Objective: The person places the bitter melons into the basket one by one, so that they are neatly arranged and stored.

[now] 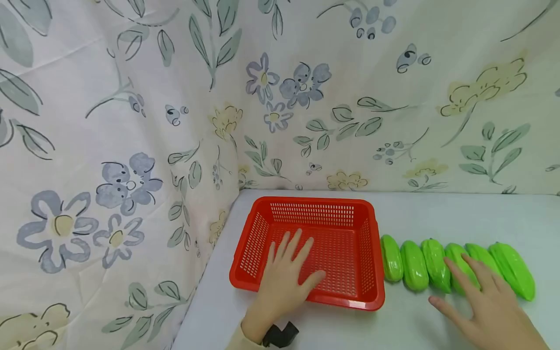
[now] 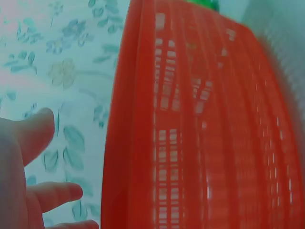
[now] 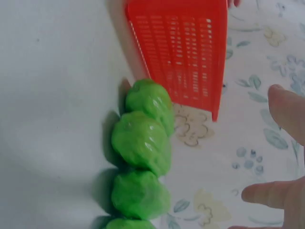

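A red plastic basket [image 1: 337,262] with slotted walls stands on the white table. My left hand [image 1: 282,279] is over the basket's near left part, fingers spread and holding nothing. The left wrist view has the basket's outer wall [image 2: 128,143] close up, with thumb and fingers beside it. To the basket's right, several glossy, elongated green fruits [image 1: 415,266] lie side by side in a row. Over the right part of this row hovers my right hand [image 1: 490,306], its fingers apart and nothing in them, partly hiding the fruits. Lumpy green ends [image 3: 142,143] appear in the right wrist view.
A floral cloth [image 1: 306,121] hangs behind the table and along its left side. The leftmost fruit lies right beside the basket's right wall. White tabletop [image 1: 437,214] extends behind the row, and a dark wrist strap [image 1: 281,335] is on my left wrist.
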Tool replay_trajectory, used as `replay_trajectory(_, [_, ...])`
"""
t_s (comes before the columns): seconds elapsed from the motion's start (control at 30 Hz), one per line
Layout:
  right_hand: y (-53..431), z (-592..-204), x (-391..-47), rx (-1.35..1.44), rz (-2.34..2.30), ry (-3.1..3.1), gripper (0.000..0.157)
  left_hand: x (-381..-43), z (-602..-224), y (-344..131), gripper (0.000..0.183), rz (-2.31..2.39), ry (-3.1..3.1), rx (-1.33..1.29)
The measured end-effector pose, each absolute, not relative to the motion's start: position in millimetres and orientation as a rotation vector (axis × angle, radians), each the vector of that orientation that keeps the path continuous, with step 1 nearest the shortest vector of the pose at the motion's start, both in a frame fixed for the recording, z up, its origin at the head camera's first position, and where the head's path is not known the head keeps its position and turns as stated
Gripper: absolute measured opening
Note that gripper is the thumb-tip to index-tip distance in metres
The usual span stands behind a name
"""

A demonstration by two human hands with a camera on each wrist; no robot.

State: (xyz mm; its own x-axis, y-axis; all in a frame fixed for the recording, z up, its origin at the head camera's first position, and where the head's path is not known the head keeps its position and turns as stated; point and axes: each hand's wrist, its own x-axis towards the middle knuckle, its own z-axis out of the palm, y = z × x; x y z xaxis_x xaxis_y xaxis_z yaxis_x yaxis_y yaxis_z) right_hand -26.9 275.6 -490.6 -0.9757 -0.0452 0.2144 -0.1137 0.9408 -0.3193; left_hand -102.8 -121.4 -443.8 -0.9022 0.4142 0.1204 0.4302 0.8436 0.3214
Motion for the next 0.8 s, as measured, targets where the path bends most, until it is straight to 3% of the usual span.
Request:
replay_trajectory(0.17, [290.2,-488.5,-29.8,0.068,0.500,-2.854,0.098,-108.0,-444.0,-143.1,0.072,-0.616,-2.915,-0.548])
replay_trajectory(0.47, [324.5,-487.6,-37.3,0.027,0.629,-2.627,0.077,-119.5,-453.4,-191.2,0.067,-0.682,-2.773,-0.331])
replay_trajectory(0.63, [348.6,-491.2,-44.2,-0.157,0.617,-2.704,0.077,-124.2,-462.6,-216.9,0.065,-0.775,-2.798,-0.131])
replay_trajectory(0.8, [375.1,-502.9,-52.5,-0.423,0.633,-2.830,0.087,-126.6,-470.2,-234.6,0.063,-0.983,-2.833,0.040])
